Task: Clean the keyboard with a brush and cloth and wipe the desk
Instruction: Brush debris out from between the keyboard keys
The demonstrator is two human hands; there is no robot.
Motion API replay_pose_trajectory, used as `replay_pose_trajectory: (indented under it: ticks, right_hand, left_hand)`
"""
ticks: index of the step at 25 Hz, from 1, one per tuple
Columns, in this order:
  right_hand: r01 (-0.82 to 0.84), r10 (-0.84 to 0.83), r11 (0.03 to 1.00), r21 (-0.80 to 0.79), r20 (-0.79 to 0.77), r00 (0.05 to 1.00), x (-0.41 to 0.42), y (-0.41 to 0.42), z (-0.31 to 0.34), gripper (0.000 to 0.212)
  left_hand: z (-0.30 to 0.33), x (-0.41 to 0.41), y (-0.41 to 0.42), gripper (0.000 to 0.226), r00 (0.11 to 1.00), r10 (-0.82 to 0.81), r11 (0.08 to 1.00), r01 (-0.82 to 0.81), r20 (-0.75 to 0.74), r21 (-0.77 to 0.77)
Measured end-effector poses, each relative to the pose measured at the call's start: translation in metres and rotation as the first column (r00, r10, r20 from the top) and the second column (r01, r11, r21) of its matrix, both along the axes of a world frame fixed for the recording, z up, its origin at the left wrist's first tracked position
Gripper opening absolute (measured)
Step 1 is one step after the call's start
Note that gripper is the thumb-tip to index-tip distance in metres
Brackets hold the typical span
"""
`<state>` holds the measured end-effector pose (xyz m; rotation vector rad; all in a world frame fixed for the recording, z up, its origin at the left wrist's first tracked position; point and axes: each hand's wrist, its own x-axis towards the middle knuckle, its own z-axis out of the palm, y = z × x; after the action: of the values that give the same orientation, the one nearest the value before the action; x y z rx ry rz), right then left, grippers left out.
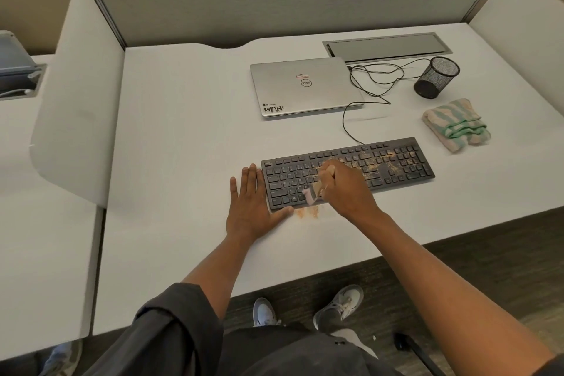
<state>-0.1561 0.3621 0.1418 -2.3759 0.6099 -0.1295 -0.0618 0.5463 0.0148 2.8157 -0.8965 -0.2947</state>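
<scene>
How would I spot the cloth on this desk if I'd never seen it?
Start at the black keyboard on the white desk. Look past its right end, just below the black mesh cup. The cloth lies there folded, the only soft thing, striped cream and mint green.

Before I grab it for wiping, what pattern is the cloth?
Cream with wavy mint-green stripes, seen in the head view.

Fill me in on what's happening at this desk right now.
A person is brushing a dusty black keyboard. The right hand grips a small brush over the keys at the near left, while the left hand lies flat on the desk against the keyboard's left end. Orange-brown crumbs sit on the desk by the near edge, and more dust covers the right-hand keys. A folded cloth lies unused to the right.
</scene>
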Motion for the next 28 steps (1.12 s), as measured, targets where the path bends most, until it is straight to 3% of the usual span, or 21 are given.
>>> replay_pose_trajectory:
  ticks: [3, 9, 12, 15, 20, 25, 28]
  right_hand:
    - [0.024, -0.026, 0.997, 0.071, 0.039, 0.999, -0.003, 0.001, -0.003, 0.020]
    - [0.066, -0.066, 0.996, 0.056, 0.009, 0.998, -0.013, 0.000, -0.006, 0.013]
    - [0.084, -0.097, 0.985, 0.151, 0.077, 0.992, -0.006, -0.007, 0.000, 0.010]
    - [0.005, -0.020, 0.969, 0.246, 0.056, 0.998, 0.004, -0.003, 0.001, 0.017]
    - [-0.059, 0.067, 0.993, 0.105, -0.068, 0.995, 0.022, -0.013, 0.007, 0.027]
    - [-0.104, 0.123, 0.975, 0.196, -0.087, 0.988, 0.040, -0.008, 0.018, 0.017]
    - [-0.160, 0.176, 0.982, 0.098, -0.196, 0.965, 0.045, -0.015, 0.015, 0.018]
  left_hand:
    - [-0.001, 0.000, 0.001, 0.123, 1.000, -0.004, 1.000, 0.004, -0.002, 0.009]
    - [0.001, 0.000, 0.001, 0.123, 1.000, -0.008, 1.000, 0.008, -0.003, -0.004]
    - [0.001, 0.000, 0.001, 0.122, 1.000, -0.010, 1.000, 0.010, -0.005, -0.007]
    - [0.001, -0.001, 0.002, 0.122, 1.000, -0.012, 1.000, 0.012, 0.001, 0.001]
    - [0.001, 0.000, 0.001, 0.121, 1.000, -0.006, 1.000, 0.006, 0.004, 0.002]
    - [0.003, -0.001, 0.000, 0.119, 1.000, -0.002, 1.000, 0.002, -0.003, 0.001]
    - [0.003, -0.001, 0.000, 0.118, 1.000, 0.000, 1.000, 0.000, 0.001, 0.006]
